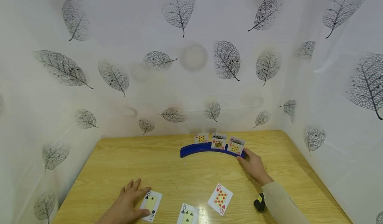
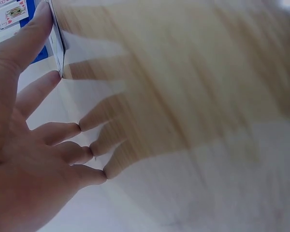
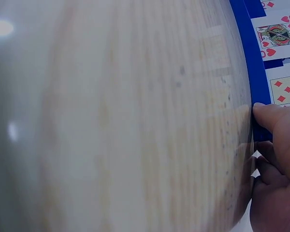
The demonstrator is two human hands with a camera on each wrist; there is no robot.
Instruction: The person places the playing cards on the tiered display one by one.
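Observation:
My left hand (image 1: 128,200) lies spread over the near left of the table, fingertips down on the wood. Its thumb and index finger touch a two of spades card (image 1: 152,204) lying face up. With thumb in front and fingers behind, my right hand (image 1: 253,165) grips the right end of a curved blue card holder (image 1: 195,148). Standing in the holder are a ten of diamonds (image 1: 201,138), a jack of hearts (image 1: 219,144) and another diamonds card (image 1: 235,148). Other jacks show partly behind the front cards.
Face up on the table (image 1: 134,161) lie a ten of hearts (image 1: 220,199) and a five of clubs (image 1: 188,214), cut off by the frame edge. Beside the right sleeve is a small black and yellow object (image 1: 259,203). Leaf-patterned white curtains (image 1: 191,91) enclose the table.

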